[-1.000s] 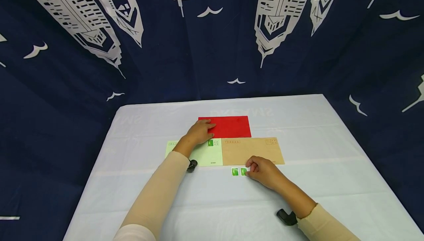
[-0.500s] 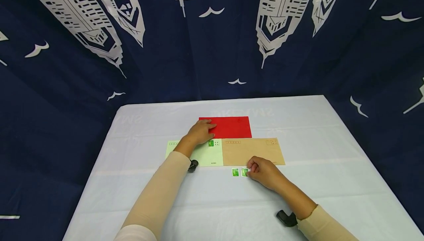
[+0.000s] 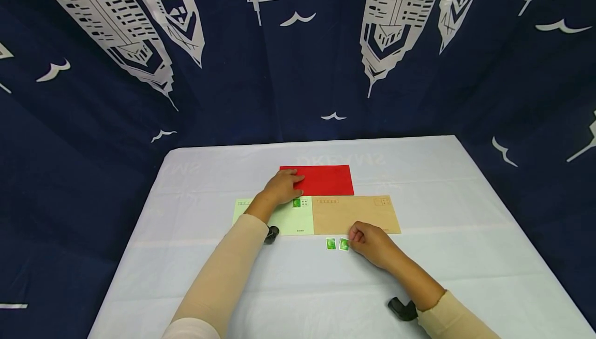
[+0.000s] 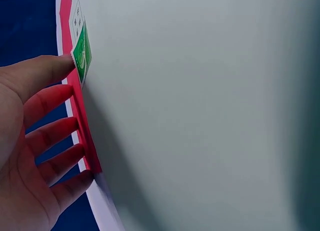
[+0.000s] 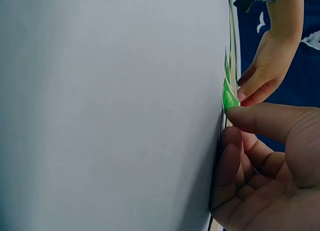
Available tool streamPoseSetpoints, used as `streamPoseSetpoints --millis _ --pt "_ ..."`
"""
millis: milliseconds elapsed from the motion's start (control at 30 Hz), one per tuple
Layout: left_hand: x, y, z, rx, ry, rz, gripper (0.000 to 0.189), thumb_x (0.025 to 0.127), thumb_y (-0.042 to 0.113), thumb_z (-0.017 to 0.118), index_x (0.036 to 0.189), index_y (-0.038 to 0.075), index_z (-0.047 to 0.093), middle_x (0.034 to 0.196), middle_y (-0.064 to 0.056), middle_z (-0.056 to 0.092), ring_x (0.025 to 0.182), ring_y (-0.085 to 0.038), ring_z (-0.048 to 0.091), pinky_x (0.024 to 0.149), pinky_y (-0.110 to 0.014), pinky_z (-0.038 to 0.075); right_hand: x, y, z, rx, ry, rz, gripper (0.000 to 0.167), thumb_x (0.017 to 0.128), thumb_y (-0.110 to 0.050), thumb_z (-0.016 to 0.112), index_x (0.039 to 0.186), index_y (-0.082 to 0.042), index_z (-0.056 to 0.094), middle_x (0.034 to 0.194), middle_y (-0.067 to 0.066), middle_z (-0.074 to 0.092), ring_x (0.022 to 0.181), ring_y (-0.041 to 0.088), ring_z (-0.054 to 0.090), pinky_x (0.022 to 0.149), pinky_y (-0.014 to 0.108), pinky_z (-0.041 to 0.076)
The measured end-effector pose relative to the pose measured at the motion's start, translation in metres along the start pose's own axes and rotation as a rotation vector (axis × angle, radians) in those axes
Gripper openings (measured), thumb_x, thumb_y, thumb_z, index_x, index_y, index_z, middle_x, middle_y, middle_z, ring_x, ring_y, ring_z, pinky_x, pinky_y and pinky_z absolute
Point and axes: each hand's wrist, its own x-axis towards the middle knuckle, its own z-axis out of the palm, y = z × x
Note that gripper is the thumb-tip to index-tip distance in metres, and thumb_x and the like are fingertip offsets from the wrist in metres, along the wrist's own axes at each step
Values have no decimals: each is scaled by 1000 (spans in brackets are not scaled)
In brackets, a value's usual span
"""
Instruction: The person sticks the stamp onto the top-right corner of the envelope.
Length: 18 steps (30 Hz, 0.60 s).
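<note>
My left hand (image 3: 278, 188) rests with spread fingers on the left part of a red envelope (image 3: 328, 180). Its thumb lies at the top edge of a light green envelope (image 3: 292, 223), next to a green stamp (image 3: 296, 203) on that envelope's corner. Below a brown envelope (image 3: 351, 214), two loose green stamps lie side by side. The right-hand stamp (image 3: 344, 245) is slightly tilted, and my right hand (image 3: 374, 246) pinches its right edge between thumb and curled forefinger. In the right wrist view this stamp (image 5: 229, 97) bends up at the thumb tip. The left-hand stamp (image 3: 331, 244) lies flat, untouched.
All this lies on a table with a white cloth (image 3: 298, 287). A dark blue curtain (image 3: 298, 80) with white building and bird prints hangs behind it. Black wrist devices sit at both sleeves, the right one (image 3: 402, 309) close over the cloth.
The right fingers have drawn slightly to the right and the pinched stamp has turned a little. The left hand keeps its place on the red envelope.
</note>
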Motion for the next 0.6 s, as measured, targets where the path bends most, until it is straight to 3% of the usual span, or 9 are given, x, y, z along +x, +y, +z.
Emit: streamPoseSetpoints --millis 600 --pt "2 2 3 7 15 -16 56 97 35 64 150 22 51 163 -5 38 152 -26 32 123 -46 34 -5 3 -10 149 -11 39 7 90 -6 71 91 -11 66 81 0 63 73 10 57 66 17 49"
